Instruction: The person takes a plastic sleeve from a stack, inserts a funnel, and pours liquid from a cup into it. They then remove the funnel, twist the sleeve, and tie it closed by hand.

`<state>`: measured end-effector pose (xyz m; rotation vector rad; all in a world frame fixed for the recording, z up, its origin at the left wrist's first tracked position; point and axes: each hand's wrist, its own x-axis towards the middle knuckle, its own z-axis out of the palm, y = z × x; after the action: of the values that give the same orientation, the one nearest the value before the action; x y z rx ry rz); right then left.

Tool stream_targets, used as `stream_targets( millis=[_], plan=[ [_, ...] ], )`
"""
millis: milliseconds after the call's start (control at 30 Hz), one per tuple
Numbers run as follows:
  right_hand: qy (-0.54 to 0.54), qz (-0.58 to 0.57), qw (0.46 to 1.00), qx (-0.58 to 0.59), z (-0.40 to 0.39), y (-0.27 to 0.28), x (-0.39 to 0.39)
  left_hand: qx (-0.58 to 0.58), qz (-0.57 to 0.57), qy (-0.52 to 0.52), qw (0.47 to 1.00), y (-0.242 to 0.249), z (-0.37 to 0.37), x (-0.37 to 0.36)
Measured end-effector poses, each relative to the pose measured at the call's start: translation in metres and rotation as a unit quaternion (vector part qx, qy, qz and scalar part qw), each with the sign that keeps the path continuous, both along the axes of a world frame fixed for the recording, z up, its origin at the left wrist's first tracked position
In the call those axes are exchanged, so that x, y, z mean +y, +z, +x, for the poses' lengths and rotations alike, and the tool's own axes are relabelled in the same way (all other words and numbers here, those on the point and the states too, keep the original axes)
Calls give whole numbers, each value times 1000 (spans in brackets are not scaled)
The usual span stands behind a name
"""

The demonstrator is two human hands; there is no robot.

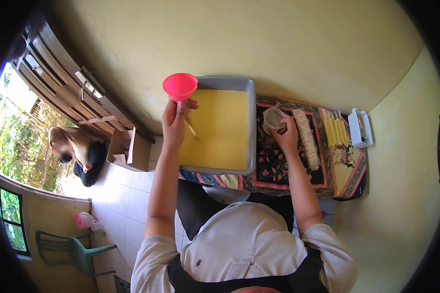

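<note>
We had the pink funnel [180, 87] in our left hand [174, 119], the grip closed around its neck. It was up by the far left corner of the gray tub [252, 129] of yellow liquid [220, 139]. Our right hand [288, 134] had its grip curled around a clear cup [273, 117]. Yellow packs [338, 129] lay farther right on the cloth [274, 168].

- any writing you can read?
- none, on anything here.
- what about the small dark mark [198, 262] on the shirt [239, 234]?
- too small to make out as letters or a sign.
- and the box [140, 154]?
- nothing legible there.
</note>
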<state>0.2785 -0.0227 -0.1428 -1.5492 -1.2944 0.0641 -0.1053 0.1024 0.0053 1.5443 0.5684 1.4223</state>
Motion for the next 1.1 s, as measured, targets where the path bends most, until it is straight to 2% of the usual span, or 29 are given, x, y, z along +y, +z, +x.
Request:
stream_targets(
  millis=[133,200,333,400,467,533,700,800,900,1000,1100],
  plan=[
    [-15,13,999,-44,-2,12,-12,-8,2,-2,1000,1,1,0],
    [-39,33,994,-95,-11,44,-17,-6,-9,0,1000,-2,2,1],
    [56,118,990,-52,-30,114,-2,-2,-11,-6,1000,-1,4,0],
    [126,155,978,-66,-61,169,8,7,2,2,1000,-4,3,0],
    [156,203,954,-155,-92,206,19,11,4,5,1000,-4,3,1],
    [174,196,952,-161,-132,235,20,10,-8,7,1000,-5,2,0],
    [243,174,947,-120,-187,243,43,37,23,25,999,-12,4,1],
    [233,188,940,-162,-187,230,58,49,-2,-9,999,-12,0,2],
    [249,170,943,-144,-186,234,56,34,-5,-21,999,-12,-2,1],
    [192,236,921,-242,-189,234,49,18,-10,-2,1000,-24,-6,8],
    [180,229,919,-266,-186,224,46,7,-8,19,1000,-14,0,-1]
  ],
)
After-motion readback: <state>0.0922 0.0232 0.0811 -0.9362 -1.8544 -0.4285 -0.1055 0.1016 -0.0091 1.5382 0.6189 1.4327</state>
